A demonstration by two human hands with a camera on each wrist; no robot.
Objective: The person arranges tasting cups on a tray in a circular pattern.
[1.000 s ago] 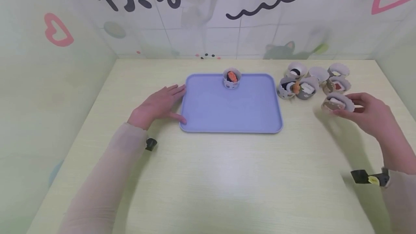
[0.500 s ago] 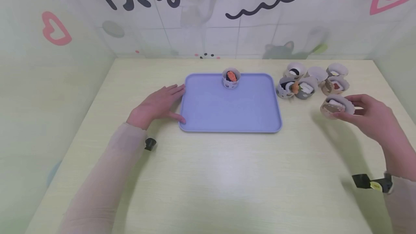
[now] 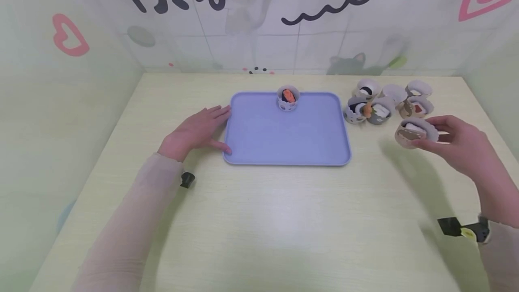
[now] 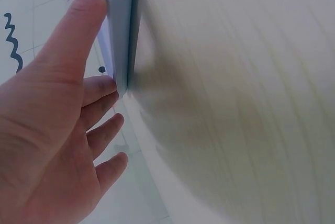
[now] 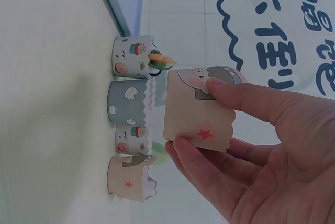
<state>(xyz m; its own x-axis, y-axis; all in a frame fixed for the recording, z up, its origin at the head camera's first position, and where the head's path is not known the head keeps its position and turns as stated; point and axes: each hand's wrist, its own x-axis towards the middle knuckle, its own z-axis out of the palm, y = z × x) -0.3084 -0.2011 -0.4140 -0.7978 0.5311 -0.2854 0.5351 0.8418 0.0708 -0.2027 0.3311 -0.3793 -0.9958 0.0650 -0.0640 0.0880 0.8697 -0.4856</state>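
Note:
My right hand (image 3: 464, 143) holds a beige paper baking cup (image 5: 196, 114) between thumb and fingers, raised off the table. A white and brown piece (image 3: 414, 131) shows inside it in the head view. My left hand (image 3: 196, 132) lies at the left edge of the lavender tray (image 3: 284, 145), its fingers stretched along the rim and its thumb (image 4: 78, 25) touching the edge. At the tray's back edge stands a paper cup (image 3: 288, 104) holding an orange-topped sushi piece (image 3: 288, 95).
Several paper cups stand grouped at the back right, among them a grey cup (image 5: 128, 101), a patterned cup (image 5: 131, 59) and a beige cup (image 3: 413, 109). Most show small food-like pieces inside. A printed wall (image 3: 259, 48) rises behind the table (image 3: 275, 220).
The right hand has carried the beige paper cup a little to the left. The left hand and the tray stay about where they were.

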